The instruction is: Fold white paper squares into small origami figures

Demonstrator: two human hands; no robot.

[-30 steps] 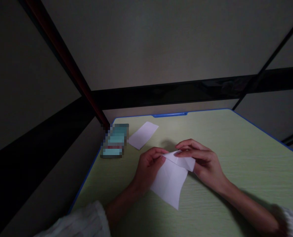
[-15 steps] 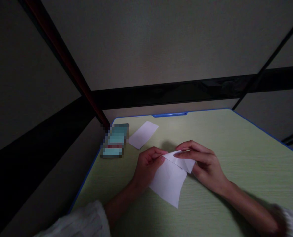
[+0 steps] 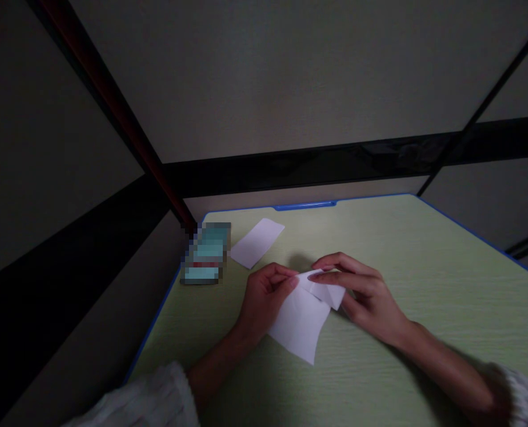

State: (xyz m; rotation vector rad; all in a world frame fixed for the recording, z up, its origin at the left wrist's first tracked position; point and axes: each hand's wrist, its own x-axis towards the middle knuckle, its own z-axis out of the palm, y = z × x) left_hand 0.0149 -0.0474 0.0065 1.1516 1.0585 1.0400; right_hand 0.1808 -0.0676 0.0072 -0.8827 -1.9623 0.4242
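A white sheet of paper (image 3: 300, 328) with its upper part folded over is held between both hands above the table. My left hand (image 3: 267, 296) pinches the upper left end of the fold between thumb and fingers. On the other side, my right hand (image 3: 364, 293) grips the folded flap, its index finger lying on top and its other fingers partly hidden behind the paper. The lower edge of the sheet hangs loose toward me.
The pale green table (image 3: 428, 284) has a blue rim. A white paper piece (image 3: 258, 243) lies beyond my left hand, beside a pixelated, phone-like rectangle (image 3: 207, 254). A blue handle-like strip (image 3: 306, 206) sits at the far edge, before a panelled wall (image 3: 308, 83).
The paper and my right hand have shifted slightly left, and the sheet's lower corner has risen a little. Both hands keep their hold.
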